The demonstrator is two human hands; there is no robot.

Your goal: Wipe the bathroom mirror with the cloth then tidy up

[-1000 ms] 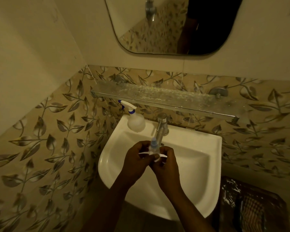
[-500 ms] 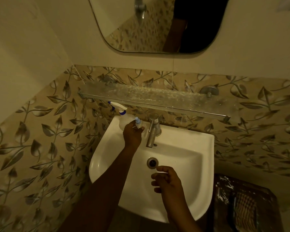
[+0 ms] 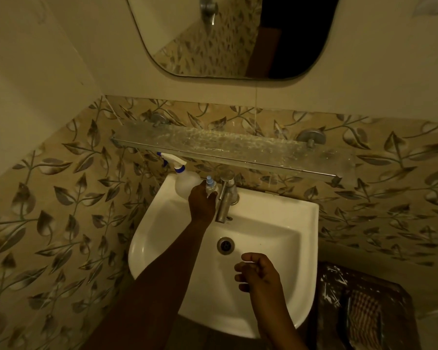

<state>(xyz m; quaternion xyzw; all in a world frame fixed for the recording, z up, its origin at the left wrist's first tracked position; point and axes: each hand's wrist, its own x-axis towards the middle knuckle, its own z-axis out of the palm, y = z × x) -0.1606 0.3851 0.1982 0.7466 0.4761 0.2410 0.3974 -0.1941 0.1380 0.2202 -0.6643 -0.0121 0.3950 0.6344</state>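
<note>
At twelve o'clock from where I watch, the rounded frameless wall mirror (image 3: 228, 39) fills the top, showing leaf tiles and a dark figure. Under it the leaf-patterned beige wall tiling (image 3: 68, 198) wraps the corner, and the long frosted glass shelf on metal brackets (image 3: 228, 147) juts out over the back of the white ceramic basin (image 3: 263, 226), standing partly in the way of the back ledge. At four o'clock sits a dark paint-flecked stool (image 3: 359, 299) with a checked cloth (image 3: 363, 317) lying on it, well apart from both hands. On the basin's back ledge at eleven o'clock stands the translucent spray bottle with white-and-blue trigger head (image 3: 182, 181); the chrome tap (image 3: 226, 198) rises at twelve. My left hand (image 3: 202, 203) reaches between them, fingers wrapped round a small clear bottle with a pale blue cap (image 3: 210, 185), just beside the sprayer. My right hand (image 3: 258, 272) hovers over the basin's front at five o'clock, fingers loosely curled and holding nothing, near the round metal drain (image 3: 225, 245).
</note>
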